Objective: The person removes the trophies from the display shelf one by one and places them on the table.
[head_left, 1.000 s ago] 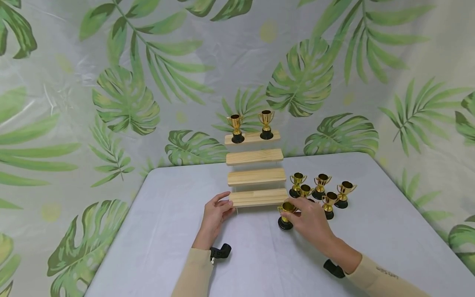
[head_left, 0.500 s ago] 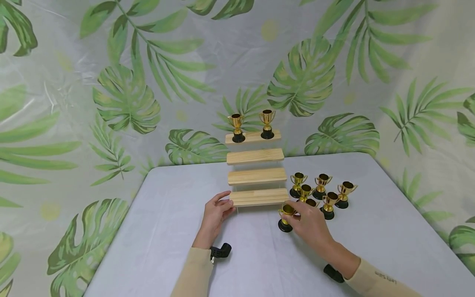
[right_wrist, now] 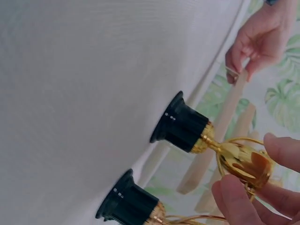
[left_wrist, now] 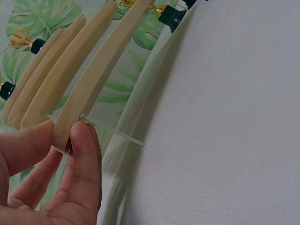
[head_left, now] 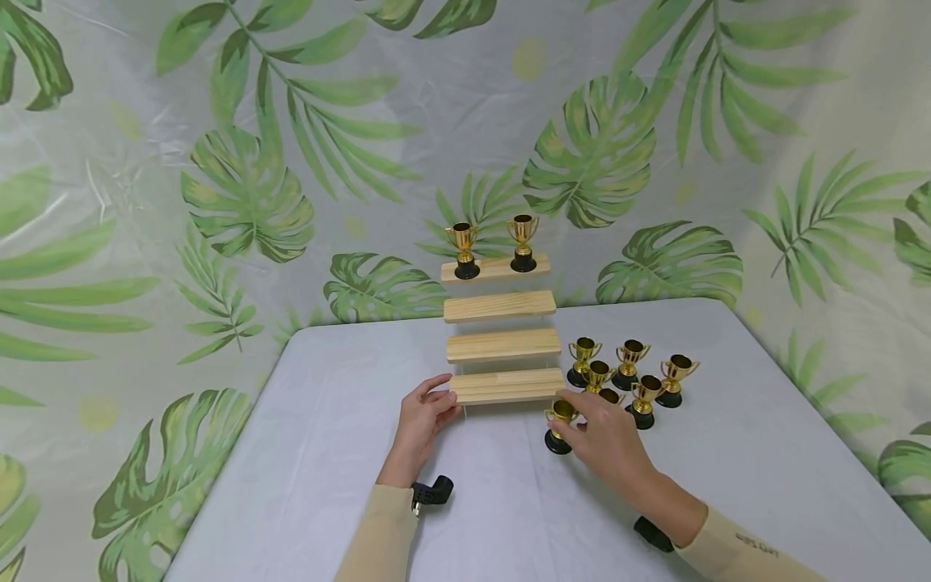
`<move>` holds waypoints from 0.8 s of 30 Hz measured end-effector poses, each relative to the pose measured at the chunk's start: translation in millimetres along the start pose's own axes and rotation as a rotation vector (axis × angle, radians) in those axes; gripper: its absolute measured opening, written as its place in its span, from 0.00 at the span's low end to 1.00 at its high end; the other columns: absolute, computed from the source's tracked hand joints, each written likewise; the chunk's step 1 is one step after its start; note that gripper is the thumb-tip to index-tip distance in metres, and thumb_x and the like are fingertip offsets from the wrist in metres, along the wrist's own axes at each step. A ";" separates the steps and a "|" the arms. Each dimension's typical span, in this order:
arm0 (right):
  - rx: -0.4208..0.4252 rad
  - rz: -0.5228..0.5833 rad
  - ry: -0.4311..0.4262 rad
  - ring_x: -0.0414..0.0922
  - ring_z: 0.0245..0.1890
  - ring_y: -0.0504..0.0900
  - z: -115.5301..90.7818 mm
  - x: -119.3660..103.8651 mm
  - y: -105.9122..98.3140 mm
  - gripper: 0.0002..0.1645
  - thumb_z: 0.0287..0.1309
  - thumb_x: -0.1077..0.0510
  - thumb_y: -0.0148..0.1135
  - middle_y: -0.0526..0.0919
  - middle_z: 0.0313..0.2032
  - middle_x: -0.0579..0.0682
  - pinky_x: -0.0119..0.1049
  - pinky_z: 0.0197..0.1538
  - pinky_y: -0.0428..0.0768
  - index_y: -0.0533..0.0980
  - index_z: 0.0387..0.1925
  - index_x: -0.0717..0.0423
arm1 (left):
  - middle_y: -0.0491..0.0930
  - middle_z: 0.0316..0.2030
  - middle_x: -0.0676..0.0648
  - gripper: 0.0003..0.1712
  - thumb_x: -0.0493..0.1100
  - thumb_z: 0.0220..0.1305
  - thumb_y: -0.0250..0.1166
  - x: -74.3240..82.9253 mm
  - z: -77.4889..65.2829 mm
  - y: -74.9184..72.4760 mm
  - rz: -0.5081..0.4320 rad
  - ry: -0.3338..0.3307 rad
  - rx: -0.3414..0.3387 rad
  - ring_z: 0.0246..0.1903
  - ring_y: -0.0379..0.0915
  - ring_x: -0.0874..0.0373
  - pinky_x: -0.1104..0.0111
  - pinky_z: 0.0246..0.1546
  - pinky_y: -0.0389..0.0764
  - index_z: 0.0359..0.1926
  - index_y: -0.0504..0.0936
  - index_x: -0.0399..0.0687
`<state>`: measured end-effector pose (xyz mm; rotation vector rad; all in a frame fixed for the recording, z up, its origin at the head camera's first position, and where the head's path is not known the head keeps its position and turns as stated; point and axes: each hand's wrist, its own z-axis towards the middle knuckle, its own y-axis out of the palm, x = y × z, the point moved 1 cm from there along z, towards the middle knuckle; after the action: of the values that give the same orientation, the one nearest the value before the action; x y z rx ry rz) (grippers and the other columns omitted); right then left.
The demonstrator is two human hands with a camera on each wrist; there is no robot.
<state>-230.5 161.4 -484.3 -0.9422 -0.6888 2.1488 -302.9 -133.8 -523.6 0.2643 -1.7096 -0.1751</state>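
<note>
A tiered display stand has wooden steps on clear supports. My left hand [head_left: 418,424] pinches the left end of its lowest step [head_left: 507,388]; in the left wrist view, fingers and thumb close on the end of that step [left_wrist: 86,89]. In front of the stand's right corner, my right hand [head_left: 611,436] holds a small gold trophy cup [head_left: 558,441] upright by its bowl. The right wrist view shows this trophy's black base [right_wrist: 180,124] close over the table, with the fingers around the gold bowl. Two more trophies, a left one [head_left: 465,265] and a right one [head_left: 523,257], stand on the top step.
Several more gold trophies with black bases, one of them at the far right [head_left: 671,398], stand grouped on the table right of the stand. A white cloth covers the table [head_left: 305,477]. Behind it hangs a leaf-patterned curtain [head_left: 407,153].
My right hand and its trophy have shifted slightly toward me, and another trophy shows behind the fingers. My left hand keeps its grip on the step.
</note>
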 end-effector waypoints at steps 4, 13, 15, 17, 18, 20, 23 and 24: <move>0.012 -0.030 -0.008 0.41 0.24 0.82 0.7 -3.4 -5.8 0.29 0.47 0.52 0.82 0.86 0.44 0.52 0.31 0.23 0.77 0.83 0.52 0.55 | 0.82 0.42 0.39 0.28 0.31 0.64 0.68 0.6 -0.1 0.5 0.003 0.002 -0.001 0.39 0.83 0.53 0.65 0.45 0.86 0.65 0.75 0.38; 0.008 -0.050 0.013 0.42 0.26 0.85 1.7 -13.4 -19.0 0.28 0.49 0.51 0.81 0.85 0.44 0.50 0.35 0.26 0.82 0.83 0.52 0.53 | 0.81 0.41 0.40 0.29 0.30 0.64 0.68 0.3 0.2 0.8 -0.008 0.001 0.002 0.38 0.83 0.53 0.65 0.44 0.86 0.66 0.75 0.37; 0.011 -0.060 0.010 0.41 0.26 0.84 2.6 -15.8 -22.2 0.28 0.49 0.51 0.81 0.85 0.44 0.50 0.33 0.25 0.80 0.83 0.52 0.53 | 0.81 0.41 0.40 0.29 0.30 0.64 0.68 0.5 -0.3 0.7 -0.005 0.001 0.003 0.38 0.83 0.53 0.66 0.44 0.86 0.65 0.75 0.37; 0.012 -0.067 0.009 0.40 0.25 0.82 3.6 -17.8 -25.4 0.28 0.49 0.52 0.80 0.85 0.44 0.50 0.31 0.23 0.78 0.83 0.53 0.52 | 0.82 0.41 0.39 0.28 0.30 0.64 0.68 0.8 -0.9 0.6 -0.003 -0.001 0.004 0.38 0.83 0.53 0.66 0.43 0.86 0.65 0.75 0.37; 0.013 -0.070 0.009 0.39 0.25 0.81 4.2 -18.6 -26.9 0.28 0.49 0.52 0.80 0.85 0.44 0.50 0.30 0.22 0.77 0.83 0.53 0.51 | 0.81 0.41 0.39 0.28 0.30 0.64 0.68 0.9 -1.2 0.6 -0.003 -0.002 0.004 0.38 0.83 0.53 0.66 0.43 0.86 0.65 0.75 0.37; 0.020 -0.068 0.006 0.37 0.25 0.79 5.7 -19.6 -29.7 0.27 0.49 0.52 0.80 0.85 0.44 0.49 0.28 0.21 0.73 0.83 0.53 0.50 | 0.81 0.42 0.38 0.28 0.30 0.64 0.68 0.9 -1.5 0.6 0.002 -0.002 -0.001 0.39 0.83 0.53 0.65 0.44 0.86 0.65 0.75 0.37; 0.047 -0.059 -0.019 0.36 0.24 0.78 9.8 -19.8 -33.0 0.26 0.49 0.53 0.80 0.85 0.45 0.49 0.27 0.20 0.72 0.83 0.52 0.49 | 0.81 0.43 0.38 0.29 0.30 0.64 0.68 1.2 -2.0 0.8 0.001 -0.002 -0.004 0.39 0.83 0.53 0.65 0.45 0.86 0.66 0.75 0.37; 0.059 -0.055 -0.031 0.36 0.24 0.78 11.6 -19.8 -34.1 0.26 0.49 0.53 0.80 0.85 0.44 0.48 0.27 0.20 0.72 0.83 0.52 0.49 | 0.81 0.43 0.38 0.29 0.30 0.64 0.68 1.2 -2.1 0.8 0.001 -0.002 -0.004 0.39 0.83 0.53 0.64 0.45 0.86 0.66 0.75 0.37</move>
<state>-216.9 165.6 -445.8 -0.8508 -0.6549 2.1274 -301.1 -133.2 -522.0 0.2611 -1.7110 -0.1780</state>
